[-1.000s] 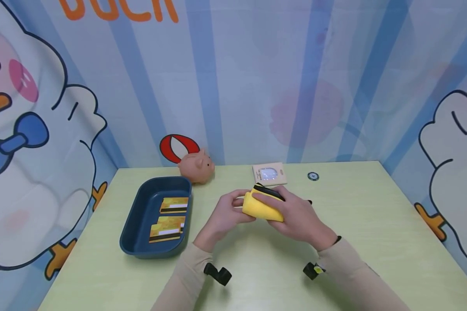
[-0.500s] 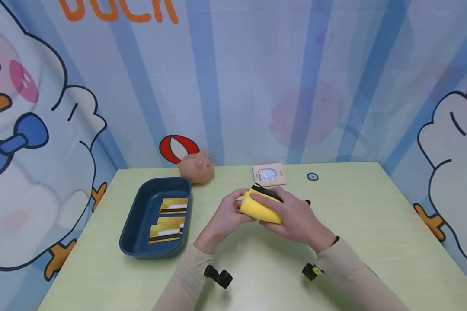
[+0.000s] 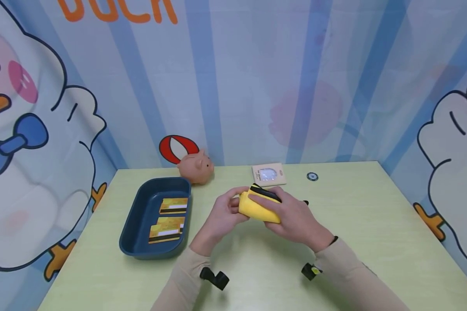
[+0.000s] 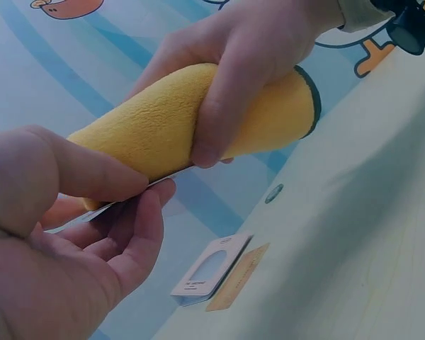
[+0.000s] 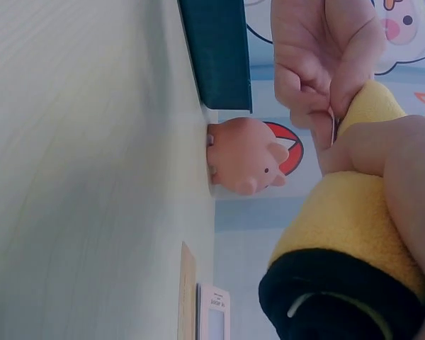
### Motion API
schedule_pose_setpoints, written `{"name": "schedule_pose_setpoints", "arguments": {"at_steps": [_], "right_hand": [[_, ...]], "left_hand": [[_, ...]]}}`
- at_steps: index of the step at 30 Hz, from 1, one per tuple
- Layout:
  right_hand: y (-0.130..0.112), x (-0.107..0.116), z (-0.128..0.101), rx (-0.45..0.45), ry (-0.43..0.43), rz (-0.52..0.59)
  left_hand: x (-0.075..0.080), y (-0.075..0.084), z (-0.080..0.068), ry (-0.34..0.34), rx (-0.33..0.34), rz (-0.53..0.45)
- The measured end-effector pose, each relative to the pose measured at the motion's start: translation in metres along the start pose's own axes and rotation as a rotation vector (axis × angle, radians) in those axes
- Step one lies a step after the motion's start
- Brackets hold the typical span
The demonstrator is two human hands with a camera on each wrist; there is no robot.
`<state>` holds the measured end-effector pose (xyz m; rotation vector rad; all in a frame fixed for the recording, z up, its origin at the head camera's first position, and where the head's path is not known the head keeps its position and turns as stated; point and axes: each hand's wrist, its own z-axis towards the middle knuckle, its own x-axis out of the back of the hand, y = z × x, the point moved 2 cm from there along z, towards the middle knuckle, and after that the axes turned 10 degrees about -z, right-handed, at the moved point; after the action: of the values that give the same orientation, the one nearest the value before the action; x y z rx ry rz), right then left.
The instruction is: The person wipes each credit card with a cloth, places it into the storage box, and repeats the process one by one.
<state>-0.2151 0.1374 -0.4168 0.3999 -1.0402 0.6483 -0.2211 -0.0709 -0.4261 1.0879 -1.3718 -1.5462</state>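
A soft yellow fuzzy pouch [image 3: 257, 209] with a dark edge is held above the middle of the table. My right hand [image 3: 295, 218] grips its body, thumb on one side and fingers on the other. At its left end, my left hand [image 3: 222, 214] pinches a thin flat card-like piece [image 5: 333, 132] between thumb and fingers. In the left wrist view that piece runs along the pouch's lower side, mostly hidden by the left hand [image 4: 64, 244]. Whether it lies inside the pouch or against it, I cannot tell.
A dark blue tray [image 3: 129, 224] at the left holds several gold cards [image 3: 165, 233]. Behind it stands a pink piggy bank [image 3: 196, 168]. A pale windowed box [image 3: 269, 174] and a round chip [image 3: 312, 176] lie near the back edge.
Both hands have drifted slightly left with the yellow pouch. The grips look much the same, and the tray, piggy bank, box and chip stay put.
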Motion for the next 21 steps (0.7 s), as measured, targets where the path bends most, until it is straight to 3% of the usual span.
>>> {"name": "schedule_pose_setpoints", "arguments": {"at_steps": [9,21], "right_hand": [[0.005,0.000,-0.007,-0.042,-0.062,0.015],[0.014,0.002,-0.014,-0.048,-0.042,0.009]], "left_hand": [[0.007,0.000,-0.003,0.040,0.013,-0.018],[0.014,0.006,-0.005,0.086,0.010,-0.053]]}}
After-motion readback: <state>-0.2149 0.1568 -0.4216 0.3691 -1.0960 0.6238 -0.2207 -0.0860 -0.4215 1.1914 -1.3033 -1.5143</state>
